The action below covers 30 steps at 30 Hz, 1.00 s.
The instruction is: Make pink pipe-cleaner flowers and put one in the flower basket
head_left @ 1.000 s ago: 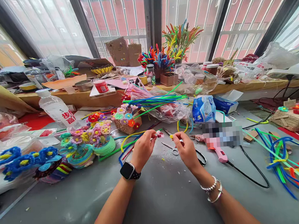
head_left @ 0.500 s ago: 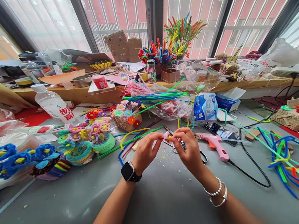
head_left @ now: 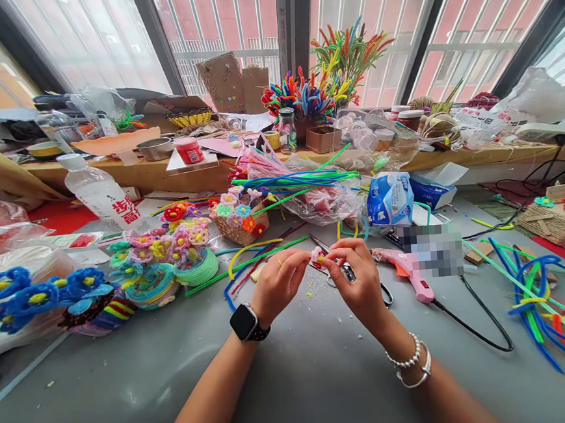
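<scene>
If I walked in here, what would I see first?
Two hands, the left hand and right hand, pinch a tiny pink flower together over the grey table. Left of them stand fuzzy flower pots, and loose bright pipe cleaners sprawl at the right.

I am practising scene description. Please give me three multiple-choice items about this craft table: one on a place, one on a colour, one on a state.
1. Where does the glue gun lie?
A. right of the hands
B. on the window ledge
C. in the basket

2. What colour is its body?
A. blue
B. pink
C. black

3. How is the small pink flower held?
A. lying free
B. by the left hand alone
C. pinched between both hands

Answers: 1 A, it lies on the grey table beside the right hand. 2 B, the body is pink. 3 C, fingers of both hands meet on it.
</scene>
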### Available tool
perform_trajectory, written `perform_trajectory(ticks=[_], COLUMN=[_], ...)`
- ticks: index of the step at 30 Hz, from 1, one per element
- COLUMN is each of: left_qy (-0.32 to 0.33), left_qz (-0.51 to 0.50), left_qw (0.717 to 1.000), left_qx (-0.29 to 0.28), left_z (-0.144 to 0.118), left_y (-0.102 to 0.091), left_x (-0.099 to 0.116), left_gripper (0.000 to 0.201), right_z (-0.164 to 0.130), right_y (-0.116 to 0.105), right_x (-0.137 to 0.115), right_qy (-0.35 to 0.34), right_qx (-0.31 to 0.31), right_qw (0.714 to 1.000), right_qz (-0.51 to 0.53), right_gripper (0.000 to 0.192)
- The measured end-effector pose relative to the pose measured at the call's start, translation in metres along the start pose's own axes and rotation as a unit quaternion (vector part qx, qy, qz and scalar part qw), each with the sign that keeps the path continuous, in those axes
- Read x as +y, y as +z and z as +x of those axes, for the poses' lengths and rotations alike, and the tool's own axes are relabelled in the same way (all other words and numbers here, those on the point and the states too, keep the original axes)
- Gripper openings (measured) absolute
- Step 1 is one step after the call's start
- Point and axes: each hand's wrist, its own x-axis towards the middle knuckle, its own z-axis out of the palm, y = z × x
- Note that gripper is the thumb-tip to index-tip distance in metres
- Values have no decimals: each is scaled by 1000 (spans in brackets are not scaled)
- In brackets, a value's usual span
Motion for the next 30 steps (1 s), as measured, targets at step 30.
perform_trajectory(ticks=[30], left_qy=[-20], left_qz=[25], left_qw=[999], left_qx=[24], left_z=[2], left_y=[-2], left_x=[1], left_gripper=[35], right_z=[-4], right_y=[0], right_x=[-2], right_qy=[-14], right_qx=[24], right_qw=[999], right_qz=[-33], right_gripper=[5])
